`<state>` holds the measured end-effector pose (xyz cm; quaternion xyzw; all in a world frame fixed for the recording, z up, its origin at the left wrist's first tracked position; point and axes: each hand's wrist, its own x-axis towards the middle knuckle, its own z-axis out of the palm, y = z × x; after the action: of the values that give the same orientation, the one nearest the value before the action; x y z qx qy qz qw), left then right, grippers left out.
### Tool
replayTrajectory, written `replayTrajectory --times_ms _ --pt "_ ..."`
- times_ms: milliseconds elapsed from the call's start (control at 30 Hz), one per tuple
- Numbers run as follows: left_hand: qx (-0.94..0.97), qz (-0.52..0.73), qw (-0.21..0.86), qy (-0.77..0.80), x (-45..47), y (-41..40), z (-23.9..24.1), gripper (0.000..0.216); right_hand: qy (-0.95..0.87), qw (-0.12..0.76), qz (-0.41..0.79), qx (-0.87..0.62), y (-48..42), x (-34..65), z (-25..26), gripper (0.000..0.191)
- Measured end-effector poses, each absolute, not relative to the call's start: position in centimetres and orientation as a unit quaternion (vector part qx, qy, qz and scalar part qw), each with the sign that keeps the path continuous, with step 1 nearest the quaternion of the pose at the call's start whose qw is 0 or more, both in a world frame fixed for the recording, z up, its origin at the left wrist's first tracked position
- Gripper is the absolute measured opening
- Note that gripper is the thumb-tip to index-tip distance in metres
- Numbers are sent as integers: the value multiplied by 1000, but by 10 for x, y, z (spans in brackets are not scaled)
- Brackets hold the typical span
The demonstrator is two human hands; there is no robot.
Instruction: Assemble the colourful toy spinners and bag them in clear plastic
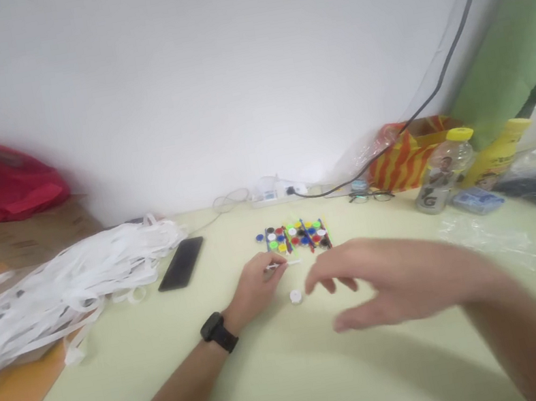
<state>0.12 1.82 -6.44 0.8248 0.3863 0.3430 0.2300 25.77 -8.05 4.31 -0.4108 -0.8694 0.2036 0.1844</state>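
Head-worn view, taken from above the near side of a pale green table [279, 378] and directed forward and down toward a white wall [206, 87], near enough that both forearms enter from below, the right hand [390, 276] appearing larger than the left hand [253, 287].

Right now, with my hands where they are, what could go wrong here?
Your open right hand appears close to the small white round piece and might knock it aside. The thin white stick could slip, since your left hand seems to pinch it only with the fingers. That hand is also near the cluster of small multicoloured round discs and might nudge them.
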Motion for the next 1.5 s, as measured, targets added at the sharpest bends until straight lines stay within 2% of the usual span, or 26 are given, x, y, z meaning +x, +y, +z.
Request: replayTrajectory --times_ms 133,233,333,433,600,700,800,967,1167,1367,1500 --pt "808 368 242 391 0 19 -63 15 -874 85 178 -443 -69 223 11 28" --pt "794 385 247 402 1 19 -63 18 -884 99 150 -432 -60 213 -29 19" --pt "772 394 270 419 2 19 -62 18 -864 168 151 -450 -54 221 -56 20" --pt "748 408 300 429 4 17 -59 19 -813 262 209 -476 -47 233 -64 8" --pt "738 422 325 415 12 8 -57 18 -655 420 369 -508 -37 238 -63 33" --pt "756 412 336 382 17 -1 -58 14 -590 455 467 -476 -35 234 -63 39" --pt "785 392 324 353 22 -7 -59 11 -563 455 529 -443 -36 230 -63 43" --pt "809 359 302 353 23 -10 -58 11 -541 452 561 -433 -34 231 -66 38" --pt "813 346 312 351 22 -8 -59 14 -529 449 562 -451 -29 232 -70 27" --pt "827 325 305 344 23 -10 -59 13 -566 401 541 -476 -29 234 -68 21" --pt "832 308 306 345 23 -10 -60 14 -586 408 521 -469 -26 235 -72 20"
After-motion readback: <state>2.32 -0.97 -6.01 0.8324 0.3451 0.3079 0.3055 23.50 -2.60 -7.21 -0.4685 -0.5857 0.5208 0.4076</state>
